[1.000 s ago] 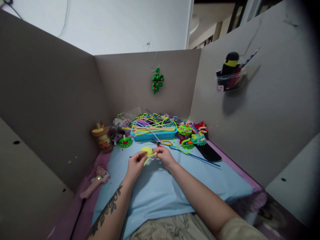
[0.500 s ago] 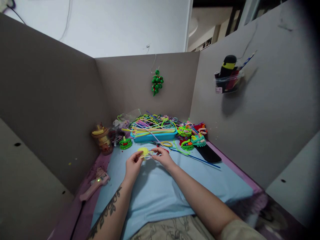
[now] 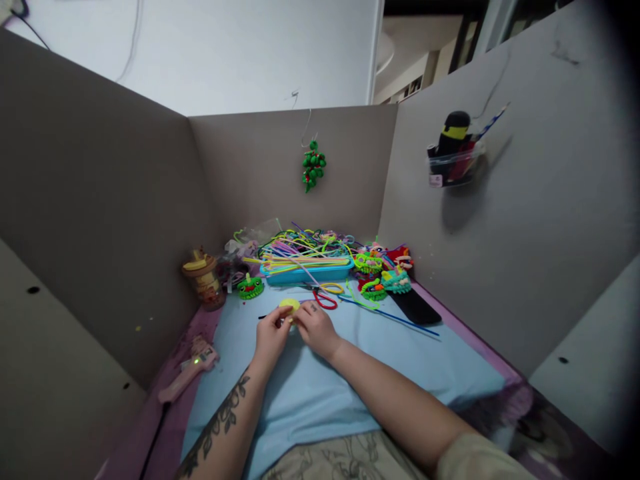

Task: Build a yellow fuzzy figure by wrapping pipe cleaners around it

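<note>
Both of my hands meet over the light blue cloth and pinch a small yellow fuzzy piece. My left hand grips it from the left with closed fingers. My right hand presses against it from the right, fingers curled over it. Just beyond them lie red-handled scissors and a yellow pipe-cleaner loop. A blue tray piled with coloured pipe cleaners sits behind.
Finished fuzzy green and teal figures lie right of the tray, one green figure left of it. A small jar and a pink glue gun sit at the left. Cardboard walls enclose the space; a green ornament hangs at the back.
My right hand has slid left and closed over the yellow piece, so both hands now touch. The red scissors, hidden behind my right hand before, now show.
</note>
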Demonstrator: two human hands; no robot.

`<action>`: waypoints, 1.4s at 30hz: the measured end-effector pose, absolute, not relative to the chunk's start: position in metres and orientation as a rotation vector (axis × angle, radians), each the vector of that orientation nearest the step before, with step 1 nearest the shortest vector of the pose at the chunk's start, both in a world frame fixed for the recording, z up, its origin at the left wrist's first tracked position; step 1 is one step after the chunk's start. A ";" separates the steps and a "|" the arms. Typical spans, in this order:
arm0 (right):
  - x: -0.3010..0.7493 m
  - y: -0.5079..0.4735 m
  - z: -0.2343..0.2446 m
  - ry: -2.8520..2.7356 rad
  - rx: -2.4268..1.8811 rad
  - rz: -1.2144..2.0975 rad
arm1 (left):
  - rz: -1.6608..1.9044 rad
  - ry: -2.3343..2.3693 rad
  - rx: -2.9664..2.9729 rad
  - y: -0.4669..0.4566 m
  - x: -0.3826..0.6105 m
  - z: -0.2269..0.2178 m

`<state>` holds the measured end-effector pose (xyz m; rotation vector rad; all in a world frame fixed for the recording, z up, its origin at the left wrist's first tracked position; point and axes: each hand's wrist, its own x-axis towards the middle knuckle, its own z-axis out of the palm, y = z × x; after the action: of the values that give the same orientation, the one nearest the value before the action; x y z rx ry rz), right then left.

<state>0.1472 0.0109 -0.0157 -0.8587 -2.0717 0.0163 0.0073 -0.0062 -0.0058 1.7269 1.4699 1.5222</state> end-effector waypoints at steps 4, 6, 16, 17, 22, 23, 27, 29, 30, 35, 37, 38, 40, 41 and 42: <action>0.148 0.010 -0.014 -2.065 -0.745 0.058 | 1.479 1.515 1.770 -0.005 0.006 -0.009; 0.148 0.004 -0.011 -2.062 -0.551 0.099 | 1.500 1.593 1.719 -0.004 0.004 -0.011; 0.149 0.003 -0.011 -1.823 -0.583 0.299 | 1.622 1.419 1.392 0.000 0.001 -0.006; 0.150 0.009 -0.014 -1.724 -0.687 0.345 | 1.627 1.403 1.377 -0.001 0.001 -0.005; 0.153 0.036 -0.024 -1.473 -0.974 0.719 | 1.648 1.279 1.293 0.000 0.003 -0.004; 0.153 0.039 -0.026 -1.470 -0.964 0.803 | 1.648 1.246 1.276 0.000 0.003 -0.004; 0.149 0.042 -0.029 -1.440 -0.879 1.015 | 1.598 1.170 1.235 0.000 0.007 -0.003; 0.149 0.041 -0.028 -1.451 -0.861 1.030 | 1.535 1.157 1.241 -0.002 0.009 -0.002; 0.150 0.040 -0.027 -1.473 -0.854 1.004 | 1.505 1.154 1.249 -0.003 0.010 -0.001; 0.150 0.033 -0.025 -1.601 -0.843 0.837 | 1.476 1.183 1.304 -0.006 0.010 0.001; 0.148 0.033 -0.026 -1.587 -0.861 0.846 | 1.482 1.206 1.351 -0.006 0.010 0.000; 0.147 0.034 -0.026 -1.563 -0.873 0.855 | 1.483 1.222 1.390 -0.006 0.010 -0.001; 0.145 0.035 -0.027 -1.495 -0.893 0.896 | 1.478 1.257 1.488 -0.007 0.010 -0.003; 0.145 0.035 -0.026 -1.457 -0.897 0.939 | 1.477 1.272 1.537 -0.008 0.011 -0.004; 0.145 0.035 -0.026 -1.419 -0.895 0.998 | 1.476 1.284 1.581 -0.008 0.011 -0.005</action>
<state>0.1446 0.0349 -0.0259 -0.8955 -1.4190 0.9979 0.0109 -0.0083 -0.0051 1.5808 1.2835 1.4765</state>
